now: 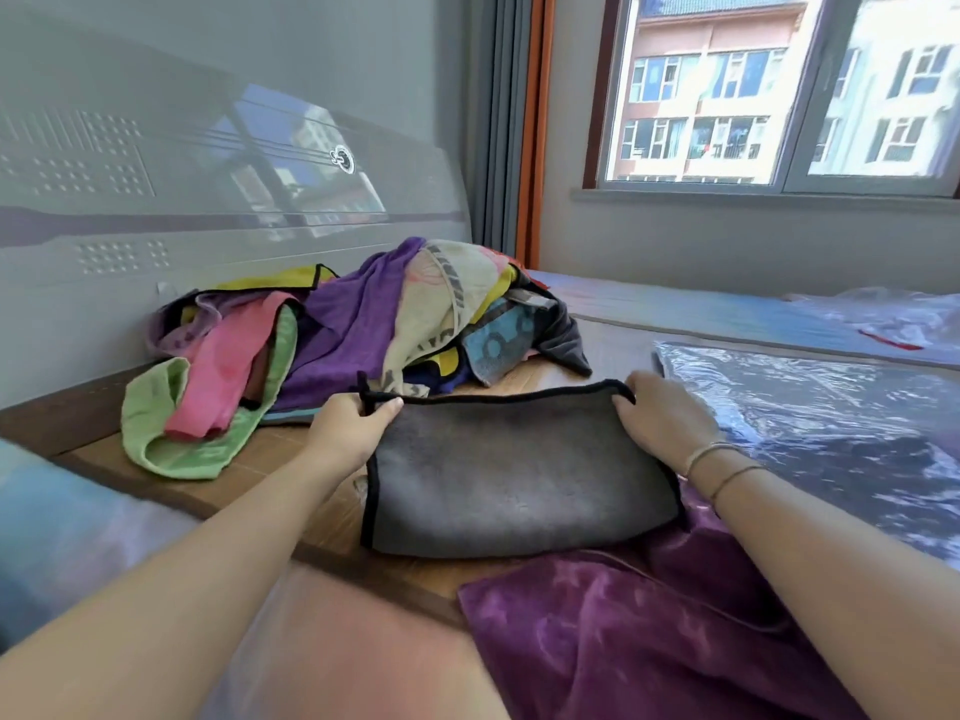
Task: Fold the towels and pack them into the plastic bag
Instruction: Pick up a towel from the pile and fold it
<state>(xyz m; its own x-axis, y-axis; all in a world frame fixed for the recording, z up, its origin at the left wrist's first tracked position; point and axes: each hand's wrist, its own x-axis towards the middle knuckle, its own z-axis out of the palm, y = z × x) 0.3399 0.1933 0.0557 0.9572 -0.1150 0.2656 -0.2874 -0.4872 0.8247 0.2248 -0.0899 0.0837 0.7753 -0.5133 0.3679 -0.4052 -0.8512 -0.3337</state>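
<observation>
Grey towel, black-bound, lying folded on the wooden desk, fold edge nearest the body, bound edges farthest. Left hand pinching the far left corner, thumb on top, fingers curled under the binding. Right hand clamped on the far right corner, fingers curled over the black edge; two thin bracelets on that wrist. Between the two hands: far edge of the towel stretched nearly straight. Beyond both hands: loose towel pile, purple, pink, green, beige, blue and dark grey, heaped against the headboard; near edge of the pile just beyond the left hand, apart from the grey towel by a narrow strip of bare wood. Right of the right hand: clear plastic bag lying flat, crinkled, glare-covered; mouth not discernible, far side cut off by the frame. Farther right and beyond: second clear plastic sheet or bag with a red mark, partly cut off. Nearer the body than the right hand: purple towel, lying spread, the grey towel's near right corner overlapping it, lower part out of frame. Left of the left hand: open wood up to the green towel's edge. Lower left: blurred pale covering, not identifiable. Undersides of both grips hidden by cloth.
</observation>
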